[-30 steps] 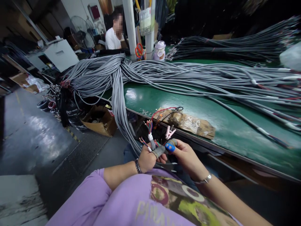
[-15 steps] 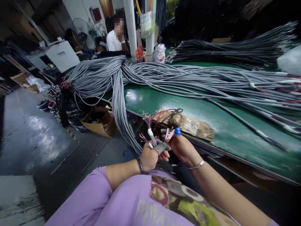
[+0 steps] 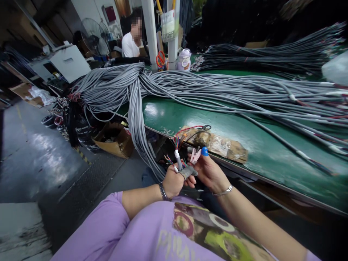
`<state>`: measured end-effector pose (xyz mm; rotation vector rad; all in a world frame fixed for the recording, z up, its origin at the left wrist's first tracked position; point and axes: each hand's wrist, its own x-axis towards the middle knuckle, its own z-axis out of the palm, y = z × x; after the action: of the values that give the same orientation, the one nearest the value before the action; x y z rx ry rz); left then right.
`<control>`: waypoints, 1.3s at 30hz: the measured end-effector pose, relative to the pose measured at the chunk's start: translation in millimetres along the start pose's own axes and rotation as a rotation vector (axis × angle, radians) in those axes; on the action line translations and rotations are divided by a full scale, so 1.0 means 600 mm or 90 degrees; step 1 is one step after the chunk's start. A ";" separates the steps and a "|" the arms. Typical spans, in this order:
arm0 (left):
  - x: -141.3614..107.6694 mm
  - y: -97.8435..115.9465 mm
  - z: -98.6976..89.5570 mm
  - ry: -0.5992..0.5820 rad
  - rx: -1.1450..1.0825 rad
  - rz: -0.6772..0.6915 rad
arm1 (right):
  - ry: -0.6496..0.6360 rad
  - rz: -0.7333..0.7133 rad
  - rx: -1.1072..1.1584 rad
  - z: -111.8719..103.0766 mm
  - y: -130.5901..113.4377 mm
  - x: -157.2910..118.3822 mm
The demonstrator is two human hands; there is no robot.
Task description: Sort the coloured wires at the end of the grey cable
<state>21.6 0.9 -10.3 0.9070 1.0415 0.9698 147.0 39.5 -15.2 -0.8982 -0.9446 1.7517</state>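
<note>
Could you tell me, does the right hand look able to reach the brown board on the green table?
Probably yes. The brown board lies at the near edge of the green table, just beyond the right hand. The pink clip is close by, but seems little hindrance; the grey cables lie farther back.

You can read no word, number or brand for certain here. Pale lettering (image 3: 176, 243) runs across the front of your purple shirt (image 3: 136, 228), but it is too faint and distorted to spell out. The white label (image 3: 169, 19) on the clear container (image 3: 168, 34) at the post (image 3: 173, 54) is too small for you to make out.
</note>
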 end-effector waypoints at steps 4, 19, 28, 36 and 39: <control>-0.006 -0.004 -0.007 -0.004 0.002 0.008 | 0.041 0.029 0.119 -0.003 0.000 -0.012; -0.028 0.001 -0.018 -0.028 0.084 -0.003 | -0.025 0.014 -0.148 0.005 -0.010 -0.068; -0.025 -0.008 -0.025 -0.035 0.054 -0.018 | 0.041 0.049 0.002 -0.015 -0.001 -0.053; -0.025 -0.014 -0.031 -0.021 0.033 0.001 | 0.063 0.116 0.024 -0.042 0.008 -0.066; -0.028 -0.003 -0.026 -0.031 0.063 -0.014 | 0.030 0.098 -0.068 -0.020 0.007 -0.073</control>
<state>3.4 -13.2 -11.8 0.9945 1.0633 0.8793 169.2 -0.3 -16.7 -1.1012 -0.9683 1.8135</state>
